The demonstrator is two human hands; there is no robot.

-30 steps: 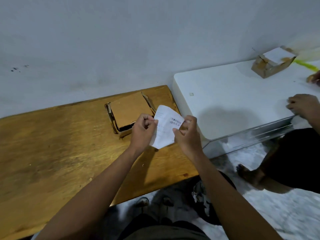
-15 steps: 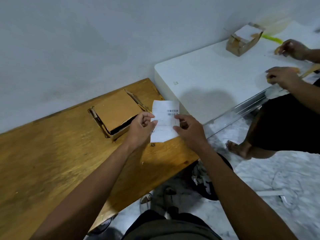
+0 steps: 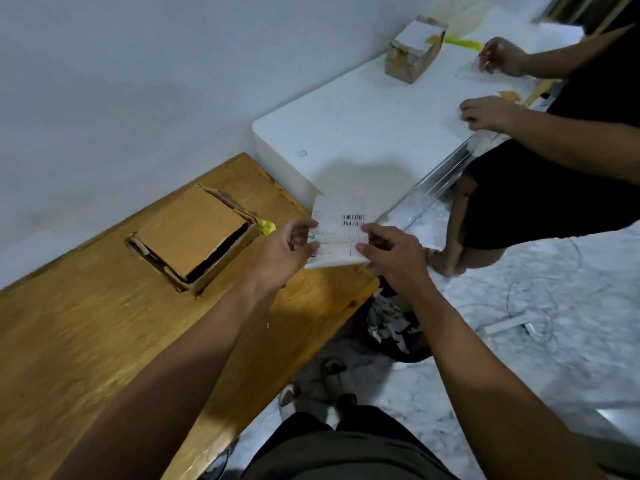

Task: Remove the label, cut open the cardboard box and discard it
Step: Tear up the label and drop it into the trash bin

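A white label (image 3: 337,233) with a barcode is held flat between both my hands over the right end of the wooden table (image 3: 86,341). My left hand (image 3: 287,247) pinches its left edge and my right hand (image 3: 391,254) pinches its right edge. A flat brown cardboard box (image 3: 192,233) with torn flaps lies on the wooden table, to the left of my hands and apart from them. A small yellow-green object (image 3: 267,226) peeks out at the box's right corner.
A dark bin (image 3: 394,327) with paper scraps stands on the marble floor below my hands. A white table (image 3: 363,126) on the right bears a second small box (image 3: 414,50). Another person (image 3: 554,174) sits there, both hands on it. White cables (image 3: 526,320) lie on the floor.
The label has gone from crumpled near the box to spread flat, and my hands carried it rightward, away from the box, over the table's end above the bin.
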